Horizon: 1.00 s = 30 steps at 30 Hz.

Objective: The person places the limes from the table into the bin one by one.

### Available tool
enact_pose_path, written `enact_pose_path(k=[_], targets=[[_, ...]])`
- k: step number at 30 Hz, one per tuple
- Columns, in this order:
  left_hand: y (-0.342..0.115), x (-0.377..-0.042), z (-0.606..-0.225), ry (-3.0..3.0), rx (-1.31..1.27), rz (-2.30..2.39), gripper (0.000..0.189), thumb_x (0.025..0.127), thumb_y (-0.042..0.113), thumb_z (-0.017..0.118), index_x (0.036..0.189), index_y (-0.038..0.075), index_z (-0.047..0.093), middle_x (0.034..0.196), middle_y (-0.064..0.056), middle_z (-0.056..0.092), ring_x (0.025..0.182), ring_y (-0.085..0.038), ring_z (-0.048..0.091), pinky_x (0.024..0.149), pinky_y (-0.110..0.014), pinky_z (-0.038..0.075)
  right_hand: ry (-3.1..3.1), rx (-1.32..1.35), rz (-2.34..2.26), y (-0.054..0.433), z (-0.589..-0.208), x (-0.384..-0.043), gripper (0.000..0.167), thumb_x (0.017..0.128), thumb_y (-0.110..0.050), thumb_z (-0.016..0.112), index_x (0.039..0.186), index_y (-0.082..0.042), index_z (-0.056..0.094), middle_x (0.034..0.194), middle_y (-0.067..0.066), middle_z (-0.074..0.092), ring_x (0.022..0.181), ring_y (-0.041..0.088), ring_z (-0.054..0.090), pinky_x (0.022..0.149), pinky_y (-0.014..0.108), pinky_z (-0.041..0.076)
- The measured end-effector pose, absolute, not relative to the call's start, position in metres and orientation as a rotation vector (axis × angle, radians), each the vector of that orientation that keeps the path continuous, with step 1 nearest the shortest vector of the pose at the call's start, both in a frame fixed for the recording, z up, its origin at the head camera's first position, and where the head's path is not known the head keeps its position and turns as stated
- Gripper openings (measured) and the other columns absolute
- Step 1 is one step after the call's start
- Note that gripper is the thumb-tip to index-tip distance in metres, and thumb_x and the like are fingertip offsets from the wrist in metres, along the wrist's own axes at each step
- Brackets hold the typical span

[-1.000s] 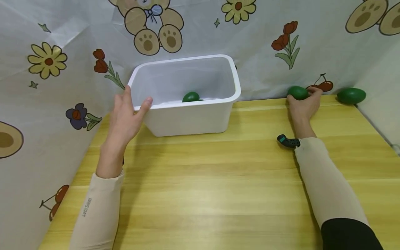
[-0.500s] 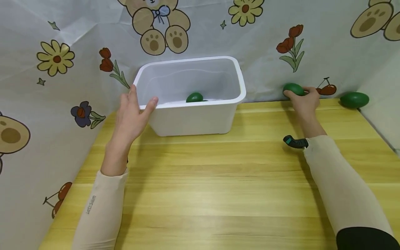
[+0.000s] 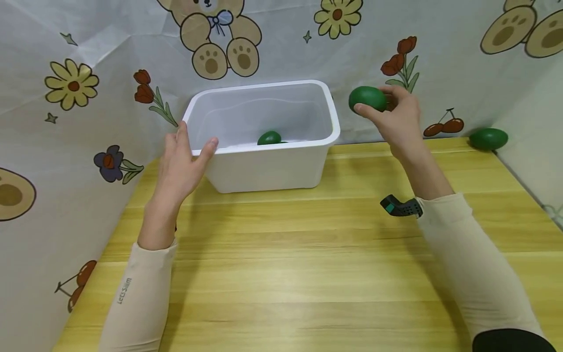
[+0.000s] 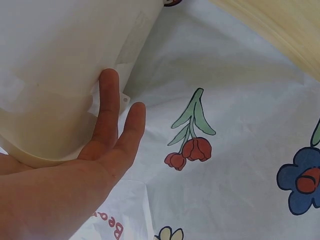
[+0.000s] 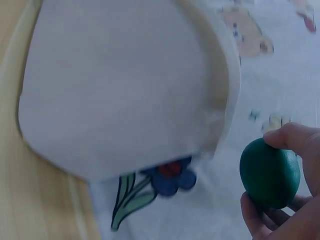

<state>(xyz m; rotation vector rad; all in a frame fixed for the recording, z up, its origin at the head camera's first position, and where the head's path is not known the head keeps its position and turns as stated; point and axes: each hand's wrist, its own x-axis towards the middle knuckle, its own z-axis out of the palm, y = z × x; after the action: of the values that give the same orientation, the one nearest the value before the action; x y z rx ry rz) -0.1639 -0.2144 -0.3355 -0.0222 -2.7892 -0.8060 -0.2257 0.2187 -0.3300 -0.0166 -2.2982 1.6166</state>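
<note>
My right hand [image 3: 398, 117] holds a smooth, dark green, egg-shaped fruit [image 3: 367, 99] in the air, just right of the white plastic bin [image 3: 266, 168]. In the right wrist view, thumb and fingers curl round this green fruit [image 5: 270, 172], beside the bin's outer wall [image 5: 125, 90]. My left hand [image 3: 178, 168] holds the bin at its left front corner, thumb over the rim. The left wrist view shows two fingers [image 4: 109, 100] lying along the bin's outside. Inside the bin lies another green fruit [image 3: 269, 138], with a sliver of one more beside it.
Another green fruit [image 3: 488, 139] rests at the table's far right corner. Behind the wooden table [image 3: 281, 254] hangs a white cloth [image 3: 290, 58] printed with bears and flowers. A pale wall [image 3: 536, 137] borders the right side.
My right hand has lifted the green fruit from the table's back edge and carried it up and left towards the bin. My left hand stays at the bin's corner.
</note>
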Motion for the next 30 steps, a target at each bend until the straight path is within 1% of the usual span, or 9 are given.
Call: enact_pose_path(k=[2,6,12,14,18,22,26,30], targets=[[-0.215,-0.164,-0.335,-2.791,-0.021,-0.797,0.109,0.098,0.079,0.039,0.169,0.004,0.005,0.148,-0.035,0.034,0.1,-0.041,0.047,0.085,-0.055,0.042,-2.29,0.076,1.612,0.207,-0.321,-0.218,0.062,0.088,-0.028,0.086,0.143,-0.012,0.061,0.126,-0.005,0.057,0.113,0.013,0.052,0.094,0.026,0.049],[-0.214,-0.164,-0.334,-2.794,-0.016,-0.792,0.109,0.098,0.079,0.039,0.169,0.004,0.005,0.148,-0.035,0.034,0.101,-0.042,0.047,0.086,-0.056,0.043,-2.283,0.212,1.596,0.19,-0.309,-0.205,0.056,0.087,-0.024,0.087,0.137,-0.014,0.065,0.123,-0.004,0.06,0.112,0.015,0.056,0.094,0.025,0.049],[-0.214,-0.165,-0.334,-2.804,-0.011,-0.784,0.11,0.098,0.08,0.039,0.169,0.004,0.004,0.145,-0.035,0.034,0.098,-0.041,0.046,0.084,-0.054,0.042,-2.337,0.482,1.453,0.17,-0.307,-0.198,0.056,0.087,-0.021,0.087,0.138,-0.011,0.065,0.13,0.004,0.066,0.114,0.013,0.059,0.098,0.024,0.05],[-0.214,-0.165,-0.334,-2.806,-0.011,-0.783,0.11,0.098,0.08,0.039,0.169,0.004,0.004,0.146,-0.035,0.034,0.098,-0.041,0.046,0.083,-0.054,0.042,-2.365,0.551,1.394,0.165,-0.309,-0.197,0.057,0.087,-0.023,0.087,0.138,-0.011,0.065,0.131,0.005,0.066,0.115,0.013,0.059,0.099,0.025,0.05],[-0.213,-0.165,-0.334,-2.807,-0.013,-0.792,0.11,0.098,0.08,0.039,0.169,0.004,0.004,0.148,-0.035,0.033,0.1,-0.041,0.046,0.085,-0.055,0.043,-2.419,0.622,1.311,0.162,-0.313,-0.197,0.055,0.088,-0.027,0.086,0.136,-0.013,0.066,0.129,0.003,0.068,0.114,0.012,0.06,0.101,0.027,0.049],[-0.213,-0.165,-0.335,-2.803,-0.014,-0.795,0.109,0.098,0.079,0.039,0.169,0.004,0.004,0.147,-0.035,0.033,0.1,-0.041,0.046,0.086,-0.055,0.043,-2.458,0.674,1.283,0.163,-0.314,-0.197,0.051,0.09,-0.027,0.084,0.136,-0.013,0.066,0.129,0.002,0.068,0.115,0.014,0.062,0.103,0.029,0.049],[-0.213,-0.165,-0.335,-2.8,-0.014,-0.802,0.109,0.098,0.079,0.04,0.169,0.005,0.004,0.148,-0.035,0.033,0.102,-0.041,0.046,0.086,-0.055,0.043,-2.442,0.724,1.297,0.165,-0.315,-0.197,0.044,0.095,-0.021,0.079,0.135,-0.008,0.065,0.129,0.006,0.069,0.118,0.019,0.064,0.107,0.034,0.049],[-0.213,-0.164,-0.335,-2.804,-0.007,-0.818,0.109,0.098,0.079,0.039,0.169,0.005,0.003,0.151,-0.034,0.032,0.105,-0.042,0.046,0.089,-0.057,0.043,-2.414,0.709,1.335,0.169,-0.315,-0.199,0.037,0.098,-0.016,0.074,0.132,-0.004,0.066,0.128,0.007,0.07,0.12,0.019,0.064,0.109,0.039,0.049]])
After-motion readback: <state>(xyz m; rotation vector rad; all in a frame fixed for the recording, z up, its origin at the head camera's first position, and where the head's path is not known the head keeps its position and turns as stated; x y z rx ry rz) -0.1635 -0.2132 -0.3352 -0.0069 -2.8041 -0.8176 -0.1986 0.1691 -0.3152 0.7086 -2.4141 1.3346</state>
